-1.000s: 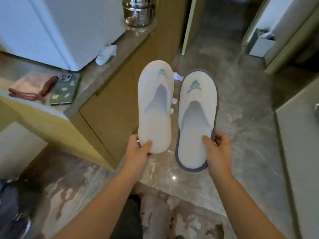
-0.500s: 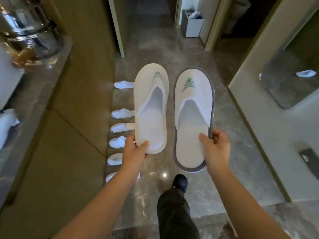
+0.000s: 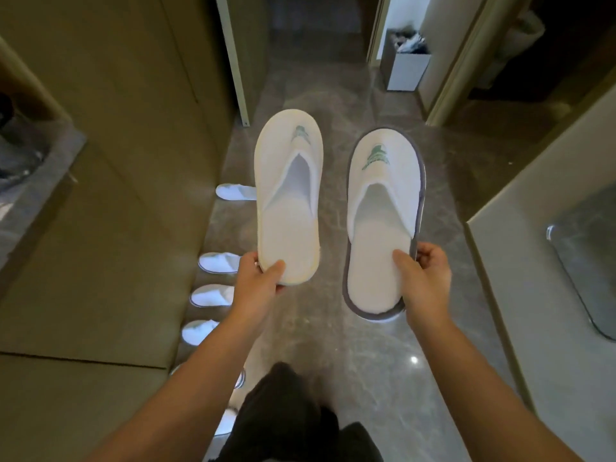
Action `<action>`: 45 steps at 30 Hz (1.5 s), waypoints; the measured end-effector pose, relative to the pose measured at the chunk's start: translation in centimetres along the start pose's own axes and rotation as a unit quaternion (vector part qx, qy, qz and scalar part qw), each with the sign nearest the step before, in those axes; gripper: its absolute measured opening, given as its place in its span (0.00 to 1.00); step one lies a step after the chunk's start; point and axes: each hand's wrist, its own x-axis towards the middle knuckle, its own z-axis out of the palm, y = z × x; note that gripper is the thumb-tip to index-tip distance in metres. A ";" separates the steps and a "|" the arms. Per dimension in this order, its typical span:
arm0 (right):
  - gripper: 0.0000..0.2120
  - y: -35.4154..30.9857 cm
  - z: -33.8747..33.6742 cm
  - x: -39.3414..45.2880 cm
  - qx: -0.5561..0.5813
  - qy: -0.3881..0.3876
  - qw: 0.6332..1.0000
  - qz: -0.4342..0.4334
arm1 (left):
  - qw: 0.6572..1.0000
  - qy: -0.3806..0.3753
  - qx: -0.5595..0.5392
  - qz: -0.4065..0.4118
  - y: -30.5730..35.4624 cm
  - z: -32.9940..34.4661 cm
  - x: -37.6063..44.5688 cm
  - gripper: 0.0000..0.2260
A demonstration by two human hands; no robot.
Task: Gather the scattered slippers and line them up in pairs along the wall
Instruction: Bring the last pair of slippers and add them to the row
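Two slippers carried toward a row already lined up on the floor.

Along the wood-panelled wall (image 3: 110, 201), a row of slippers (image 3: 213, 295) sits on the marble floor (image 3: 333, 345), so the task looks well along. The left hand (image 3: 256, 278) grips a cream-edged slipper (image 3: 288, 198) by its heel; the right hand (image 3: 423, 278) grips a grey-edged slipper (image 3: 383, 221); these look mismatched. The far bin (image 3: 405, 70) holds something dark, unclear.

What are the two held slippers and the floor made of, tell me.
Both the left slipper and the grey-edged slipper look like white terry cloth: a soft, fuzzy, matte nap. The floor looks like polished stone or tile: grey veining and a bright glare spot.
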 end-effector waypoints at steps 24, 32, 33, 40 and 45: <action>0.09 -9.9 34.4 45.4 -0.060 -0.272 0.961 -0.006 | 0.965 0.222 -0.123 -0.060 16.5 11.5 44.0 0.11; 0.08 -10.4 45.1 56.0 -0.174 -0.429 0.885 -0.037 | 0.901 0.372 -0.168 -0.144 16.9 15.0 52.0 0.12; 0.07 -10.2 46.3 56.8 -0.182 -0.439 0.879 -0.041 | 0.893 0.386 -0.176 -0.149 16.8 15.1 52.7 0.13; 0.11 -6.7 55.9 58.9 -0.212 -0.505 0.834 -0.066 | 0.850 0.424 -0.246 -0.190 15.1 13.4 59.1 0.14; 0.10 -2.5 61.7 59.5 -0.235 -0.539 0.806 -0.060 | 0.836 0.437 -0.259 -0.209 12.5 11.8 65.0 0.15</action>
